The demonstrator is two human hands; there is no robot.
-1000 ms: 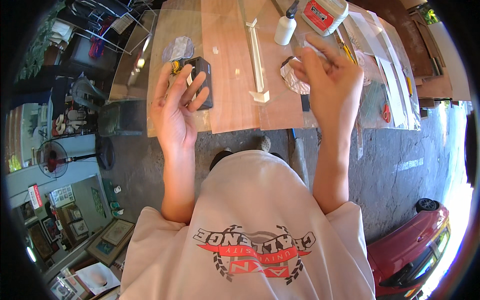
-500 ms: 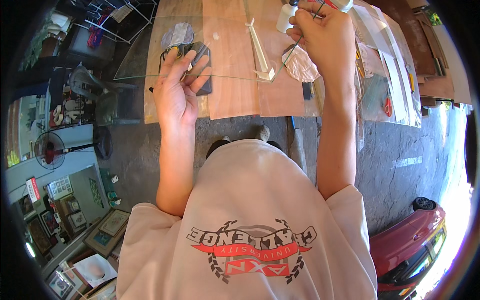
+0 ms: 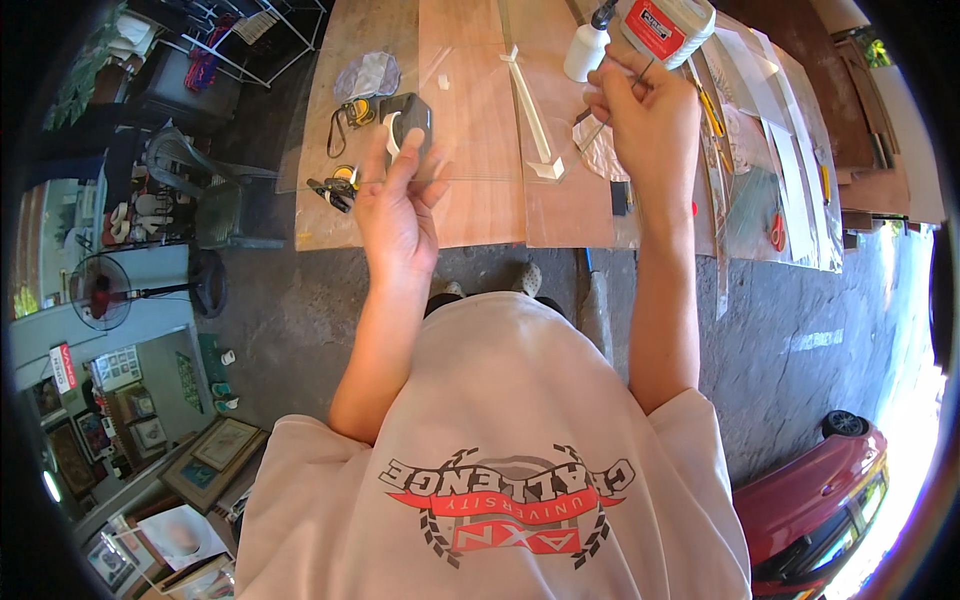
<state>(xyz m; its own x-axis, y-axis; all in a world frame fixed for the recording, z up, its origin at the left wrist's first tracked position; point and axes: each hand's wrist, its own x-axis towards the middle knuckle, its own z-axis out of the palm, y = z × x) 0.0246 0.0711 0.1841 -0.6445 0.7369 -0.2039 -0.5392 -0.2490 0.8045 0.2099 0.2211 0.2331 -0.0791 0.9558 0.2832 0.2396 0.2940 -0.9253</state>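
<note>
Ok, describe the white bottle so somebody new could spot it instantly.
Find the wooden table and look toward its far edge. Just beyond the right hand, left of the jug with the red label, stands the white bottle, distinguished by its slimmer body and dark top.

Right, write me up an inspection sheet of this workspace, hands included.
Surface: worktable with wood-toned boards; clear sheeting at its right side.
Job's things: clear pane in hand; pale strip with folded pieces at both ends.
Clutter: dark box, white bottle, jug with a red label, crumpled cloth, red-handled scissors.
Hands: right hand pinches the pane's edge; left hand has fingers spread and blurred, contact with the pane unclear.
Cables: nothing seen.
Surroundings: grey floor, fan and framed pictures to the left, red car to the right.
</note>
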